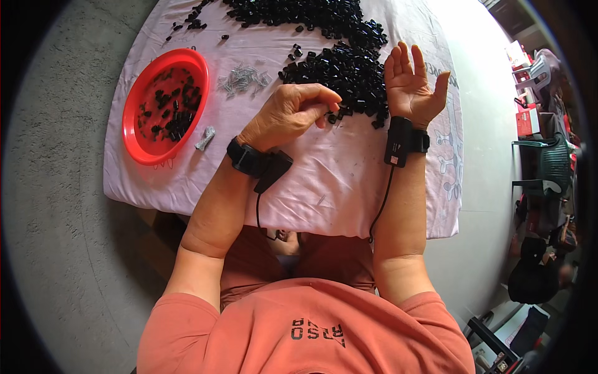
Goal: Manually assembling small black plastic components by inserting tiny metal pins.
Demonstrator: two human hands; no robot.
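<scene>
The heap of small black plastic tube-shaped pieces (339, 62) lies at the upper centre of the frame, spread across the pale pink cloth-covered table (349, 181), with a thinner trail running along the top edge. The left hand (289, 115) sits at the heap's lower left fringe, fingers curled together with the tips pinched; whether a piece is actually caught between them I cannot tell, as the fingertips hide it. The right hand (411, 81) is raised at the heap's right edge, palm up and fingers spread apart, holding nothing, its heel touching or just beside the outer pieces.

The pieces are tiny and loose, so a pinch that takes only a corner could drop one, and a dropped piece may roll on the cloth towards the table's near edge. The right hand's wrist, resting against the heap, could sweep pieces off to the right side.

Just left of the heap is a small pile of short silvery metal pins (244, 80), close enough to get mixed in. Further left, a round red plastic bowl (140, 134) holds a few black pieces; a small crumpled grey scrap (205, 138) lies beside its lower right rim. Both wrists carry black strap-on devices (402, 140) with cables hanging down, which could snag the cloth.
</scene>
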